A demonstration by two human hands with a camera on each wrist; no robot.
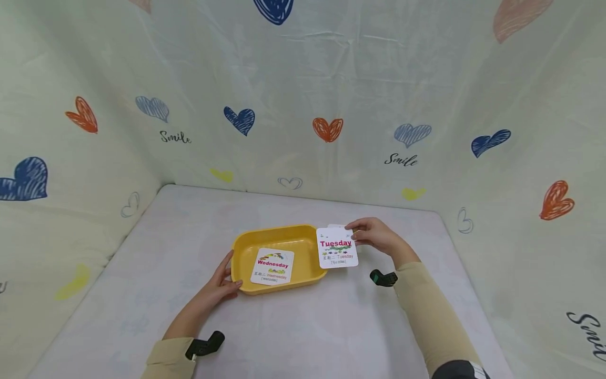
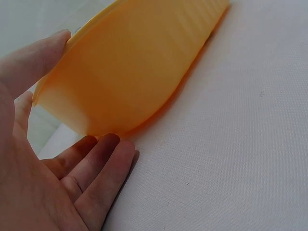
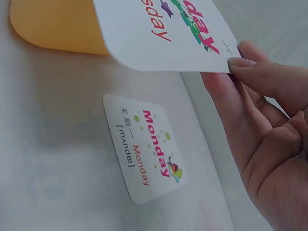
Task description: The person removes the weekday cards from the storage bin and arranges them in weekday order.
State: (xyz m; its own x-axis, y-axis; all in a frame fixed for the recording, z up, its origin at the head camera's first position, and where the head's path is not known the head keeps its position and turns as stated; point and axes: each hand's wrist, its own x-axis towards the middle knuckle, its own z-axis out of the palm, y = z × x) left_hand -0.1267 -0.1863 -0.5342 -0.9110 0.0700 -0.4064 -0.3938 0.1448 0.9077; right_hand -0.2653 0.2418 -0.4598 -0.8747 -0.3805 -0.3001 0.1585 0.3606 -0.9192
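Observation:
My left hand (image 1: pixel 216 287) grips the left end of a yellow plastic tray (image 1: pixel 305 246). In the left wrist view its thumb is at the rim and other fingertips touch low on the tray's outer wall. A white Wednesday card (image 1: pixel 272 266) lies face up inside the tray. Pinched at its upper right corner by my right hand (image 1: pixel 379 238), a white Tuesday card (image 1: pixel 337 251) is held up at the tray's right end. Below it, in the right wrist view, a Monday card (image 3: pixel 144 149) lies face up on the table, mostly hidden in the head view.
The table (image 1: pixel 303 331) has a pale white cover. Behind and beside it hangs a light curtain (image 1: pixel 289 73) printed with hearts and the word Smile. Each wrist carries a small black device, such as the left wrist device (image 1: pixel 205 345).

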